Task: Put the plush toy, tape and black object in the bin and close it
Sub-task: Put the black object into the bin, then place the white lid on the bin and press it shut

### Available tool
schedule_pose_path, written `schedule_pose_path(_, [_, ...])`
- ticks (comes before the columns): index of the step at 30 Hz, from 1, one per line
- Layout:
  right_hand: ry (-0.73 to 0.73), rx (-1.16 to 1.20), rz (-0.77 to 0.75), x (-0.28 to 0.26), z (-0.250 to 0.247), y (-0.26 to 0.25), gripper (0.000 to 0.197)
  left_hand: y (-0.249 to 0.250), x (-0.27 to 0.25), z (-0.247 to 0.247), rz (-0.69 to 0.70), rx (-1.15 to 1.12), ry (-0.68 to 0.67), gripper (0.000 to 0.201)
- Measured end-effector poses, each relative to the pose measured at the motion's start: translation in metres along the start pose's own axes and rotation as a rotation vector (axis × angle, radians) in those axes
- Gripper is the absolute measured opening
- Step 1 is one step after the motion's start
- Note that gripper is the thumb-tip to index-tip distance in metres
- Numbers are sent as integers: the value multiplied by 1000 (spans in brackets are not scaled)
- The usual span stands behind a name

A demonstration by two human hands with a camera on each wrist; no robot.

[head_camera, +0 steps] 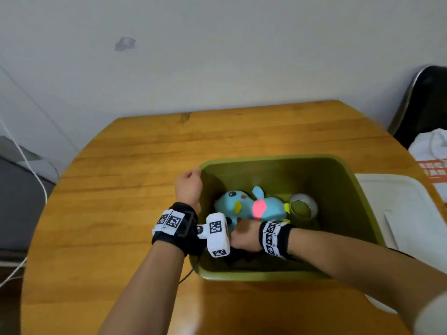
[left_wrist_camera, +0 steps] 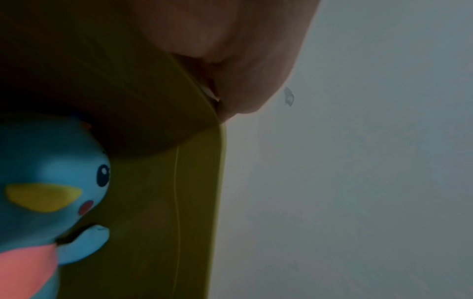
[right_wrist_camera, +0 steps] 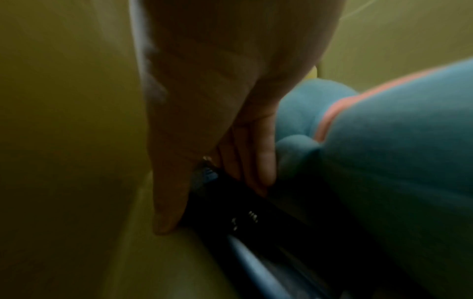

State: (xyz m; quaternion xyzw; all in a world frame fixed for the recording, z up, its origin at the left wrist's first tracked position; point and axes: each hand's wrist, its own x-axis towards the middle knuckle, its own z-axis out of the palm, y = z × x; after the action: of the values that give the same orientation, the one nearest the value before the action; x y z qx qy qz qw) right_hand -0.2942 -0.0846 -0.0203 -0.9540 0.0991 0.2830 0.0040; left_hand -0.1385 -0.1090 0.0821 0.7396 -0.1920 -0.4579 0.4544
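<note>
right hand (head_camera: 244,238) low inside green bin (head_camera: 348,170), thumb and fingers (right_wrist_camera: 266,153) pinching black object (right_wrist_camera: 256,212) against near wall, plush toy (head_camera: 251,206) just beside. tape (head_camera: 303,205) beyond toy. left hand (head_camera: 188,187) grips bin's left rim.

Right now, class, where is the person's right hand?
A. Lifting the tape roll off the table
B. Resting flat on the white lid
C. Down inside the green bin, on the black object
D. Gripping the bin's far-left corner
C: the right hand reaches into the green bin, its fingers on the black object beside the plush toy.
</note>
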Motion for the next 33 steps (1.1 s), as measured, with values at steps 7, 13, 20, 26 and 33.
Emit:
schedule_pose_path(7, [24,106,-3,-4,0,2,14,-3,-2,1,115,81,85,35])
schedule_pose_path(13, [302,410,145,-30,-36,22,24,-7,3,1,178,166,51,30])
schedule_pose_path(20, [671,692,625,-122,-73,62,21,16,7,20,353,529,-35,58])
schedule_pose_path(26, [1021,911,1073,-192,-55,79,24,48,-24,113,508,829,-304,66])
schedule_pose_path(33, [1103,1004,1282,-214,-24,81,25,34,-49,197,567,1188,-464,49])
